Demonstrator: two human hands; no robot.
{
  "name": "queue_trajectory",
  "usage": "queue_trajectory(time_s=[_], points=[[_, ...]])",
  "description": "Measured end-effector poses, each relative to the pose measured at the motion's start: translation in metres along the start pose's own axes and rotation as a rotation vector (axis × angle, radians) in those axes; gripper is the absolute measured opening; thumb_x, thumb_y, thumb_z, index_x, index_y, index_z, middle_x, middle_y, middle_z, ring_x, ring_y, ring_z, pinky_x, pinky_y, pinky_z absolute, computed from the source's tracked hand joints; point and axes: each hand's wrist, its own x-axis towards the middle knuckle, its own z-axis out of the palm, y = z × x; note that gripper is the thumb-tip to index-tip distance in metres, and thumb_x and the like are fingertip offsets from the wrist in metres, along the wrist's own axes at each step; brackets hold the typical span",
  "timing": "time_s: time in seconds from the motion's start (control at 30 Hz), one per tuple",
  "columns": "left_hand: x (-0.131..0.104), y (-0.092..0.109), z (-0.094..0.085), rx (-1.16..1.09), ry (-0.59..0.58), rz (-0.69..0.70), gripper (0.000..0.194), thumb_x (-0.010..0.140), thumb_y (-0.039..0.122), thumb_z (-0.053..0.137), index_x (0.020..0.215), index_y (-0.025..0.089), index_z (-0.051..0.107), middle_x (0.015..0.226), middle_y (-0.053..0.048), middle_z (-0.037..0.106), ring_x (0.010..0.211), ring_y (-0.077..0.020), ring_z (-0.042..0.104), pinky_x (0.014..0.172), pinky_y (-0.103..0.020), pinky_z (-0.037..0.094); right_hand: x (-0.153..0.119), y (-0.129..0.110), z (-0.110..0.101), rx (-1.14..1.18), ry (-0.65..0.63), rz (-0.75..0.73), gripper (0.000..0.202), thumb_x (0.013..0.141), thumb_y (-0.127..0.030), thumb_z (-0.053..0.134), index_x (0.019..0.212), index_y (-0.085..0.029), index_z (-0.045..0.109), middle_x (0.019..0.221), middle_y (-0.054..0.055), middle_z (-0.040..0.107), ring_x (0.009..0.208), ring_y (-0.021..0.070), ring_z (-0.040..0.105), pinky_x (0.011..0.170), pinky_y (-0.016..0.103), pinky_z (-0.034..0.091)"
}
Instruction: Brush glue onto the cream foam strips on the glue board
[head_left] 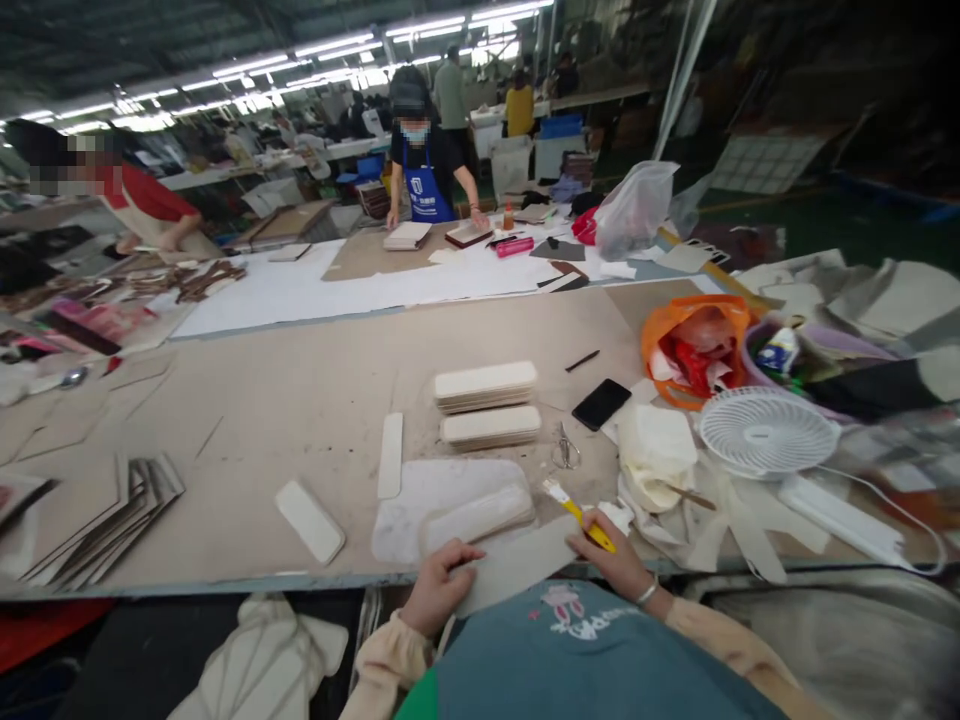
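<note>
A pale grey flat piece [517, 568] lies at the table's front edge, in front of the apron. My left hand [441, 588] pinches its left end. My right hand [611, 555] holds a yellow brush [589, 522], bristles pointing up and left, and its fingers also touch the right end of the piece. Just beyond is a white sheet [401, 520] with a long pale strip [478, 517] on it. Two stacks of cream rounded strips [486, 384] [491, 427] stand behind. Single strips lie to the left [390, 456] [310, 521].
Small scissors [565, 448], a black phone [601, 404] and a pen [582, 360] lie right of the stacks. Farther right are an orange bag [697, 350] and a white fan [769, 432]. Grey panels [112, 520] fan out at left. A person in a blue apron [427, 190] stands across the table.
</note>
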Motion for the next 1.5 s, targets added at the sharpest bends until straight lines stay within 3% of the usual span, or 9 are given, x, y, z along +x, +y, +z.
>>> queue_trajectory(time_s=[0.2, 0.3, 0.43, 0.53, 0.7, 1.0, 1.2, 1.5], points=[[-0.027, -0.046, 0.009, -0.506, 0.123, -0.258, 0.048, 0.055, 0.038, 0.074, 0.093, 0.014, 0.058, 0.078, -0.003, 0.064, 0.066, -0.0146, 0.058, 0.061, -0.025, 0.045, 0.001, 0.006, 0.003, -0.056, 0.01, -0.027, 0.03, 0.07, -0.042, 0.063, 0.073, -0.022, 0.041, 0.064, -0.005, 0.042, 0.056, 0.0116, 0.043, 0.05, 0.023, 0.039], [-0.027, -0.064, 0.007, -0.59, 0.279, -0.305, 0.051, 0.054, 0.041, 0.074, 0.094, 0.014, 0.055, 0.077, -0.004, 0.065, 0.066, -0.0152, 0.061, 0.059, -0.025, 0.047, 0.011, 0.008, 0.014, -0.07, 0.02, -0.054, 0.031, 0.07, -0.045, 0.062, 0.074, -0.022, 0.042, 0.065, -0.003, 0.045, 0.058, 0.013, 0.045, 0.053, 0.024, 0.041], [-0.008, -0.079, -0.006, -0.297, 0.491, -0.351, 0.037, 0.064, 0.038, 0.067, 0.088, 0.015, 0.051, 0.071, -0.003, 0.066, 0.064, -0.015, 0.063, 0.06, -0.025, 0.049, 0.034, 0.01, 0.034, -0.156, 0.049, -0.108, 0.032, 0.071, -0.049, 0.059, 0.074, -0.022, 0.043, 0.069, -0.002, 0.052, 0.063, 0.0155, 0.05, 0.06, 0.027, 0.043], [0.01, -0.086, -0.019, -0.039, 0.536, -0.395, 0.026, 0.07, 0.03, 0.06, 0.089, 0.016, 0.049, 0.07, -0.002, 0.066, 0.063, -0.0141, 0.062, 0.06, -0.025, 0.047, 0.051, 0.009, 0.048, -0.256, 0.089, -0.142, 0.029, 0.073, -0.047, 0.058, 0.074, -0.022, 0.044, 0.07, 0.0, 0.055, 0.064, 0.0164, 0.052, 0.063, 0.028, 0.042], [0.029, -0.094, -0.034, 0.178, 0.542, -0.451, 0.029, 0.069, 0.031, 0.06, 0.092, 0.017, 0.052, 0.067, 0.0, 0.063, 0.069, -0.0169, 0.062, 0.065, -0.027, 0.043, 0.069, 0.01, 0.064, -0.375, 0.13, -0.163, 0.023, 0.074, -0.043, 0.055, 0.072, -0.022, 0.045, 0.064, -0.001, 0.055, 0.06, 0.0163, 0.053, 0.059, 0.027, 0.04], [0.043, -0.1, -0.041, 0.432, 0.403, -0.497, 0.038, 0.075, 0.032, 0.054, 0.108, 0.016, 0.05, 0.073, -0.001, 0.064, 0.073, -0.0178, 0.06, 0.066, -0.027, 0.039, 0.08, 0.024, 0.078, -0.492, 0.158, -0.136, 0.015, 0.073, -0.035, 0.053, 0.074, -0.023, 0.044, 0.064, -0.002, 0.057, 0.059, 0.0168, 0.055, 0.059, 0.027, 0.039], [0.047, -0.11, -0.044, 0.477, 0.349, -0.512, 0.036, 0.076, 0.034, 0.052, 0.108, 0.017, 0.051, 0.072, 0.0, 0.064, 0.073, -0.0176, 0.06, 0.064, -0.026, 0.038, 0.082, 0.026, 0.081, -0.556, 0.173, -0.085, 0.013, 0.073, -0.033, 0.052, 0.074, -0.023, 0.044, 0.064, -0.002, 0.057, 0.059, 0.0172, 0.054, 0.057, 0.026, 0.037], [0.049, -0.107, -0.048, 0.492, 0.299, -0.511, 0.033, 0.075, 0.037, 0.051, 0.103, 0.018, 0.052, 0.075, -0.001, 0.062, 0.073, -0.0174, 0.059, 0.063, -0.026, 0.039, 0.087, 0.035, 0.085, -0.584, 0.2, -0.086, 0.011, 0.073, -0.03, 0.051, 0.077, -0.022, 0.044, 0.071, -0.001, 0.057, 0.065, 0.0173, 0.054, 0.061, 0.027, 0.039]])
